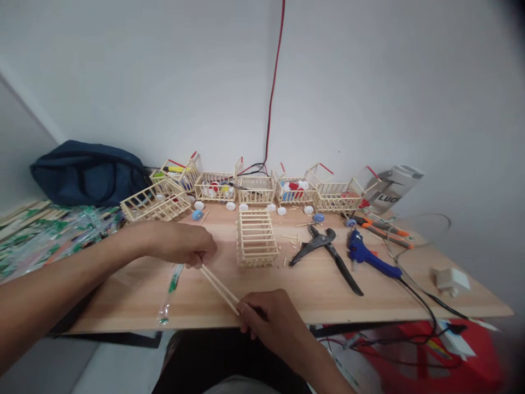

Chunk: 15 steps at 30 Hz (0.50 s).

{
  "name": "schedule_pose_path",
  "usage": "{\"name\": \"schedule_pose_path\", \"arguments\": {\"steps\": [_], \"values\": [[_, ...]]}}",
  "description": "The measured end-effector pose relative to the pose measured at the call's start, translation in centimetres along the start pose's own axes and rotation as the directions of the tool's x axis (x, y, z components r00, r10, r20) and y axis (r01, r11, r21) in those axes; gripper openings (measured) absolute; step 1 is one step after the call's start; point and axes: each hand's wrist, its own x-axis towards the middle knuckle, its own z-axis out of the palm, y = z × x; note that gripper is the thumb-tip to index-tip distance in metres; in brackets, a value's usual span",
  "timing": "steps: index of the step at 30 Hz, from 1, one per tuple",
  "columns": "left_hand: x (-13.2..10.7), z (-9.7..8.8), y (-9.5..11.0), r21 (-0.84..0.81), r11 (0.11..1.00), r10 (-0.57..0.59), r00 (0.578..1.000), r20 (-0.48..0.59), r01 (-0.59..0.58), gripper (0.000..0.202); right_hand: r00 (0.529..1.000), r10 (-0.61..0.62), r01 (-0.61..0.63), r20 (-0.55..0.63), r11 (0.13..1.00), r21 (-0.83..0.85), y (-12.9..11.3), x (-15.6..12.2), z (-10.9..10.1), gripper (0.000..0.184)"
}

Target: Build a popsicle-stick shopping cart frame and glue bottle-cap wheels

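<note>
A pair of thin wooden chopsticks (219, 287) runs slantwise between my two hands above the front of the table. My left hand (180, 243) is closed around their far ends, and my right hand (268, 314) pinches the near ends. Below my left hand lies a clear and green plastic wrapper (170, 293); whether that hand touches it I cannot tell. Just beyond my hands stands a small crate-like frame of wooden sticks (257, 239). Another stick frame (158, 202) leans at the left, beyond my left hand.
Several small stick carts (256, 190) with red-tipped handles line the wall. Pliers (324, 249), a blue glue gun (371, 256) and orange-handled cutters (388, 230) lie right. Wrapped chopsticks (61, 235) and a blue bag (92, 172) occupy the left. A white plug (453, 280) sits near the right edge.
</note>
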Motion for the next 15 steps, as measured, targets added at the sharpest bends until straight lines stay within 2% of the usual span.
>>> {"name": "schedule_pose_path", "arguments": {"steps": [3,5,8,11,15], "values": [[0.3,0.8,-2.7,-0.04,0.999,-0.03,0.999,0.01,0.031,0.021,0.997,-0.05,0.045,-0.06,0.995,-0.089,0.2,0.3,-0.5,0.033],[0.7,1.1,-4.7,-0.073,0.996,-0.057,0.998,0.006,0.057,0.022,0.997,-0.019,0.015,-0.081,0.999,-0.041,0.5,0.2,-1.0,0.033],[1.5,1.7,-7.2,-0.143,0.988,-0.064,0.998,-0.025,0.06,0.023,0.995,0.093,-0.083,-0.04,0.976,0.201,1.0,-0.1,-1.5,0.035],[2.4,2.3,-8.6,-0.145,0.989,-0.011,0.989,-0.148,-0.011,0.024,0.986,0.166,-0.156,0.022,0.87,0.467,1.1,-0.4,-1.7,0.039],[2.6,2.6,-9.5,-0.082,0.997,-0.028,0.95,-0.31,0.002,0.021,0.96,0.274,-0.17,-0.06,0.737,0.654,0.7,-0.4,-1.9,0.045]]}}
